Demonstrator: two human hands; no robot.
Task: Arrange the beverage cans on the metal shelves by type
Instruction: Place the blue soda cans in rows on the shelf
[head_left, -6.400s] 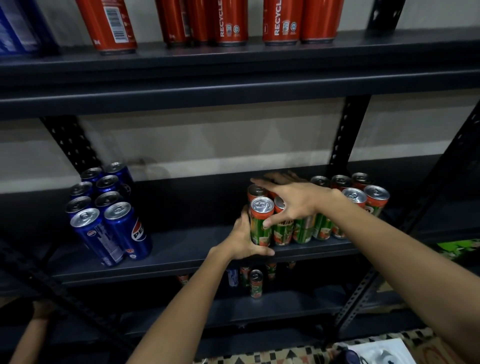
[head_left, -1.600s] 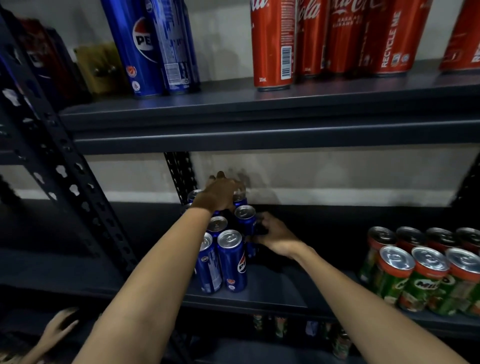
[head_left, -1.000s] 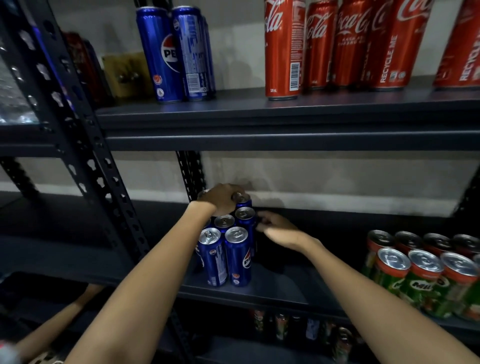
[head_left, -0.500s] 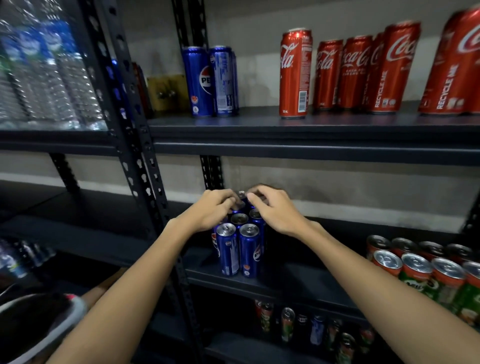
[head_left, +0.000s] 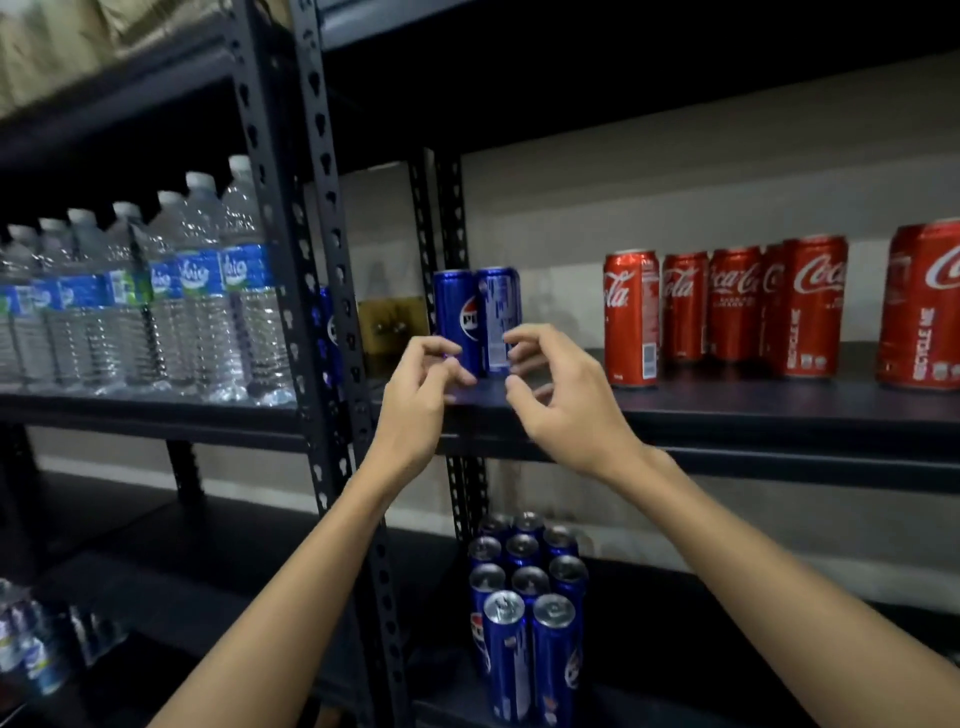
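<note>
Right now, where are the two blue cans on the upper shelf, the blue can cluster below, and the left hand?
two blue cans (head_left: 470, 317), head view, left can's logo face.
blue can cluster (head_left: 524, 618), head view, front cans' tops.
left hand (head_left: 415, 400), head view, back of hand.

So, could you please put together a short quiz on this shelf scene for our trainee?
1. True or false: the left hand and right hand each grip a can.
2. Which cans share the upper shelf with the two blue Pepsi cans? A) green Milo cans B) red Coca-Cola cans C) none
3. Fill in: the cluster of blue cans stands on the shelf ____ the two upright ones.

Key: 1 false, both hands are empty, fingers curled near the pair; 2 B; 3 below.
</note>
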